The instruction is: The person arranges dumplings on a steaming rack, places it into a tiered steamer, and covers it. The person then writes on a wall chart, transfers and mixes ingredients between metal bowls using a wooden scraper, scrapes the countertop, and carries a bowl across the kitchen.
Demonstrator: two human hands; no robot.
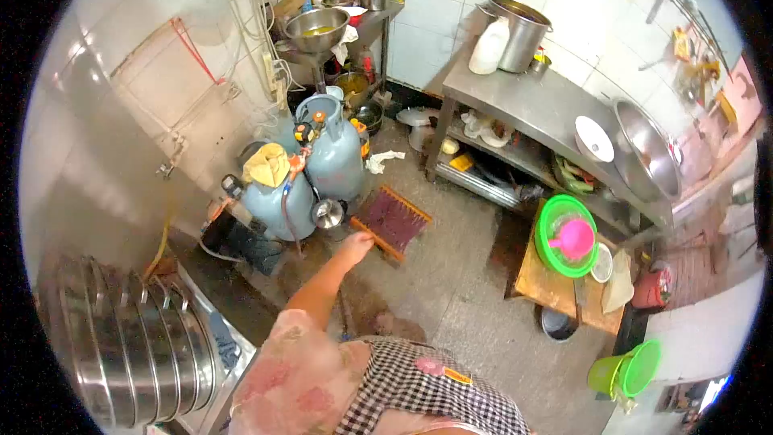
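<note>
My left hand (pixel 356 246) is stretched out ahead of me, its fingers wrapped round the near edge of a dark red, orange-edged rack or mat (pixel 393 221). The rack hangs or rests over the grey floor, right of two gas cylinders; whether it touches the floor I cannot tell. A yellow cloth (pixel 266 165) lies on top of the nearer cylinder (pixel 282 205), and the other cylinder (pixel 334 157) stands just behind it. My right hand does not show in the picture.
Steamer trays (pixel 129 346) stand at the left. A steel table (pixel 531 105) holds a large pot (pixel 519 36) and a white bowl (pixel 594 138). At the right, a low wooden table (pixel 531 274) bears a green basin (pixel 551 254). A green bucket (pixel 604 374) stands nearby.
</note>
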